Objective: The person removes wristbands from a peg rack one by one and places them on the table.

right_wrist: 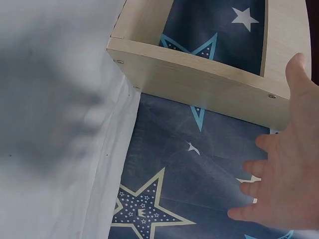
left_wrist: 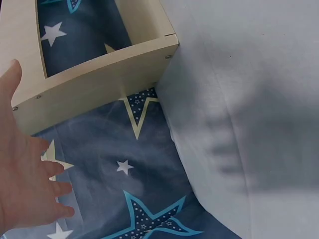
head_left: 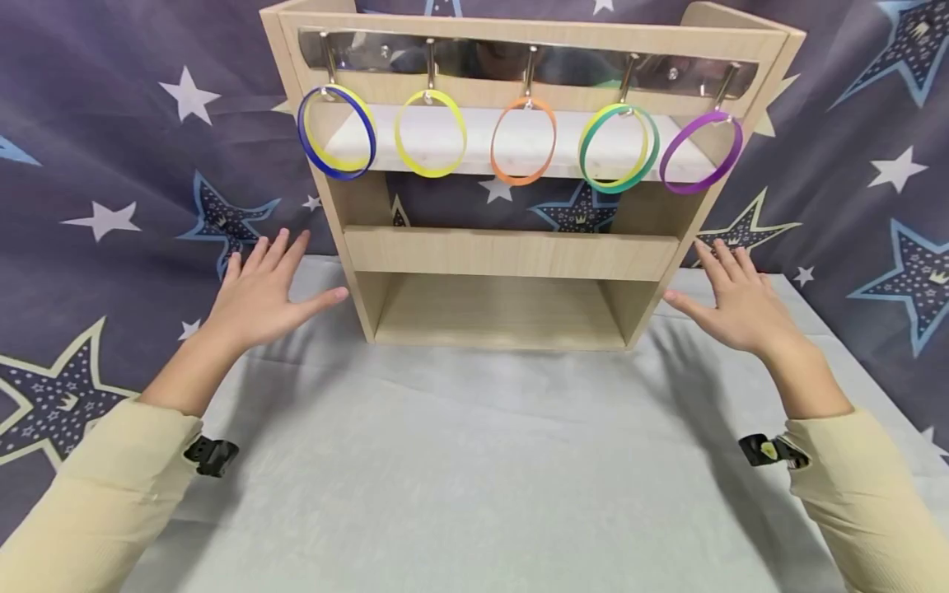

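Note:
A light wooden shelf unit (head_left: pixel 511 254) stands between my two hands. Along its top runs a shiny metal hook rail (head_left: pixel 474 59). From its hooks hang a blue ring (head_left: pixel 367 123) with a yellow one behind it, a lone yellow ring (head_left: pixel 463 123), an orange ring (head_left: pixel 553 136), a green ring (head_left: pixel 652 152) overlapping another yellow one, and a purple ring (head_left: pixel 730 161). My left hand (head_left: pixel 259 292) is spread with straight fingers beside the unit's left side. Beside the right side my right hand (head_left: pixel 741 301) is likewise spread. Both hold nothing.
A white shelf board (head_left: pixel 474 140) lies inside the unit behind the rings. Under the unit is a grey-white cloth (head_left: pixel 474 469) covering the table. A dark star-patterned curtain (head_left: pixel 96 272) hangs behind and at both sides. Each sleeve has a black strap (head_left: pixel 211 455) at the wrist.

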The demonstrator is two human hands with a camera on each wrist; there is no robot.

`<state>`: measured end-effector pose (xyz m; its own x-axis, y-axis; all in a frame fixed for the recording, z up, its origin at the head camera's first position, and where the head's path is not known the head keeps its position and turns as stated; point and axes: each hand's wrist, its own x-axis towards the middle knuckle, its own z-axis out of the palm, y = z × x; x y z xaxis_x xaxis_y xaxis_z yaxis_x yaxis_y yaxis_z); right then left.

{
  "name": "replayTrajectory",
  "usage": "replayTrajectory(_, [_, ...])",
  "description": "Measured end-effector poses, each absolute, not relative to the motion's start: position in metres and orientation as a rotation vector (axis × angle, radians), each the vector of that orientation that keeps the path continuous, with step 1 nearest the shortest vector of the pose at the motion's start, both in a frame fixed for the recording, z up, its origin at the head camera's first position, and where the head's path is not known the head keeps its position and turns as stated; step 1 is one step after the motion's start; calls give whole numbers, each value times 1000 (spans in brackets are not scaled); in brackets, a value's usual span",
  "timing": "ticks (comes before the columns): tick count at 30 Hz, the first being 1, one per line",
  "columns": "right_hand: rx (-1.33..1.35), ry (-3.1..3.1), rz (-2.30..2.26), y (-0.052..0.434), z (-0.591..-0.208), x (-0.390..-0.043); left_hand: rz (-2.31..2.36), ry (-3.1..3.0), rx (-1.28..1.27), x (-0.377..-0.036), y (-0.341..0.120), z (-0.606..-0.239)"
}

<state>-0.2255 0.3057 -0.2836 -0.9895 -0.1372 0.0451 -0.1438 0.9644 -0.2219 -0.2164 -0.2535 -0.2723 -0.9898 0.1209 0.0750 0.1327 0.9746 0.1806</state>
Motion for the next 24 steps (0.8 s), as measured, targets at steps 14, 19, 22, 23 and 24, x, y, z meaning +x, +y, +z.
replayTrajectory(14, [300,-2927,633,302,-288,-217,-581,-2812,-303,-224,-245,-276])
replayTrajectory(19, [214,-2828,753,298,-290,-210,-815,-2750,-247,-225,-239,-276])
replayTrajectory(22, [167,-2717,861,294,-290,-206,-966,-2675,-215,-225,-236,-276])
replayTrajectory(23, [159,-2671,893,293,-290,-205,-1022,-2651,-204,-225,-236,-276])
replayTrajectory(24, [144,-2630,913,291,-290,-203,-1078,-2626,-193,-225,-235,-275])
